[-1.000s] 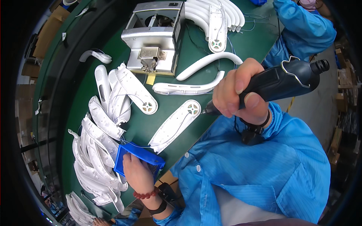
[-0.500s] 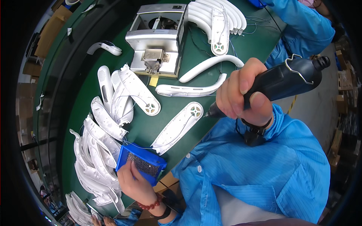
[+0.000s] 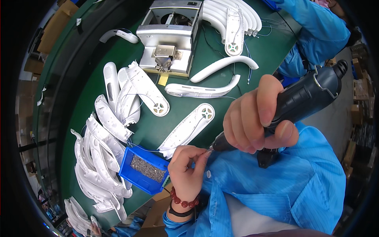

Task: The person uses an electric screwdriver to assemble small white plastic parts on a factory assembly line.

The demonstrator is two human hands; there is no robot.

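Gripping a dark electric screwdriver (image 3: 304, 98) in a full fist, the right hand (image 3: 252, 116) holds the tool slanted, its grip end high toward the right and its tip (image 3: 216, 147) low at the centre. All the fingers are wrapped tight round the body, the thumb pressed along its underside.

The left hand (image 3: 187, 170) sits just below and left of that tip, fingers bunched and pinched together right at the bit — something small may be held there, but it is too tiny to make out. A beaded bracelet (image 3: 182, 200) and a dark band circle its wrist.

Just left of this hand stands a small blue bin (image 3: 144, 169) filled with grey screws, at the near edge of the green table (image 3: 98, 51). A white curved plastic shell (image 3: 188, 127) lies on the table directly above the left hand, its round end pointing up and right. More white shells are heaped to the left (image 3: 102, 158), and others are stacked at the top (image 3: 233, 19). A metal fixture box (image 3: 169, 35) stands at the top centre — two slender curved white pieces (image 3: 205, 89) lie between it and the hands.

At the upper right, another person's blue sleeve (image 3: 316, 27) reaches over the table.
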